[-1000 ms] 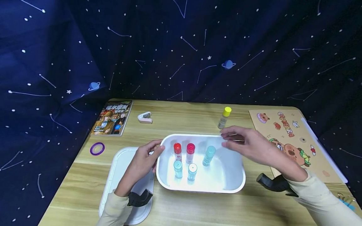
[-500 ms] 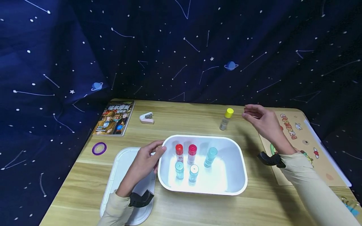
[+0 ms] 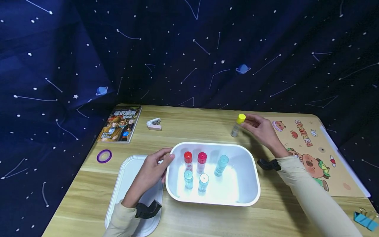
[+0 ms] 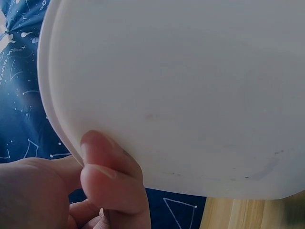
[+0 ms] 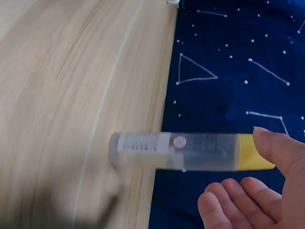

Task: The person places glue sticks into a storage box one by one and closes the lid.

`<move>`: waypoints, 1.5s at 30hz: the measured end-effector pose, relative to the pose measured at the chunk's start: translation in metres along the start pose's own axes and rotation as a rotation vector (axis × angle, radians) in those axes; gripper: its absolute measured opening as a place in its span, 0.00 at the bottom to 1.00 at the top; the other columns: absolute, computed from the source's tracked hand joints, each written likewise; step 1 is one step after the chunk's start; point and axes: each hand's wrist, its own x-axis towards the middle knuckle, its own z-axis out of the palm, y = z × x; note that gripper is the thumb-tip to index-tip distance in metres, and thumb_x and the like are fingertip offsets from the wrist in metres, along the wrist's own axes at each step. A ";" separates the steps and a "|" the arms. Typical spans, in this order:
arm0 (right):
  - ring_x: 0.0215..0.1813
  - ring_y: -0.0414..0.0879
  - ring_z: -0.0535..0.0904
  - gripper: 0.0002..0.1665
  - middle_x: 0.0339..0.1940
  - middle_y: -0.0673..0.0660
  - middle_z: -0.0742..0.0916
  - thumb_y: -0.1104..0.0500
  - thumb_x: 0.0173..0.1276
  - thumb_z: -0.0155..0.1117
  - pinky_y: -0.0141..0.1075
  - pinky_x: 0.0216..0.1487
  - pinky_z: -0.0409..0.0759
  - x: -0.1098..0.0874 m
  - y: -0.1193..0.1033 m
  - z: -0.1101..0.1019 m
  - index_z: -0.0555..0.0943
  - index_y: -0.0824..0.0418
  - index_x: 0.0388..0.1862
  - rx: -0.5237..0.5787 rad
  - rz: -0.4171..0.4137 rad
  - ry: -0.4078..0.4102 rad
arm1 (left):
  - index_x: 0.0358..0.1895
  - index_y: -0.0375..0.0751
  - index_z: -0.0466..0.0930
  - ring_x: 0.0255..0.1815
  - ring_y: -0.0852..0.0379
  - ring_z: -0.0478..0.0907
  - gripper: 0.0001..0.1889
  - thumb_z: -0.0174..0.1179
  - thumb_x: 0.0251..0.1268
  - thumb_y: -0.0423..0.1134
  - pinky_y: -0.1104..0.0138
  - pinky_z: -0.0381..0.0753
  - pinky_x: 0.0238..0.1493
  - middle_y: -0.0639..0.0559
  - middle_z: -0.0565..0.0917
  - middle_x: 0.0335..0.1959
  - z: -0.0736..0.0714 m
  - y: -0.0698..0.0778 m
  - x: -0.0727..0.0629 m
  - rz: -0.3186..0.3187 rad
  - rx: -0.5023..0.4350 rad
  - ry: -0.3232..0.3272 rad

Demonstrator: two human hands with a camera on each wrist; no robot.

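My left hand (image 3: 152, 171) holds the left end of a white plastic tub (image 3: 245, 172), thumb at the rim. The left wrist view shows fingers (image 4: 112, 186) against the tub's outer wall. Inside stand several small clear bottles, two with red caps (image 3: 188, 156) and others in pale blue (image 3: 221, 165). Behind the tub, upright on the table, is a clear bottle (image 3: 235, 129) with a yellow cap (image 3: 241, 118). My right hand (image 3: 263, 131) is at its right side; in the right wrist view the thumb (image 5: 276, 148) overlaps the cap, with the other fingers loosely bent below, apart from it.
A white lid (image 3: 130, 174) lies under my left forearm. A purple ring (image 3: 104, 156), a magazine (image 3: 119, 124) and a small stapler (image 3: 154, 124) are at the left. To the right lie a capybara-printed folder (image 3: 311, 148) and a blue binder clip (image 3: 365, 220).
My right hand has left the tub's far rim, swung back and right, then come leftward to the yellow-capped bottle. The left hand stays on the tub.
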 end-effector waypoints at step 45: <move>0.39 0.35 0.85 0.27 0.46 0.43 0.88 0.73 0.61 0.76 0.20 0.44 0.84 -0.091 -0.176 -0.049 0.85 0.60 0.59 -0.030 -0.284 0.102 | 0.67 0.39 0.78 0.11 0.57 0.73 0.21 0.59 0.79 0.44 0.71 0.66 0.14 0.47 0.78 0.30 0.001 -0.001 0.000 0.004 0.013 0.006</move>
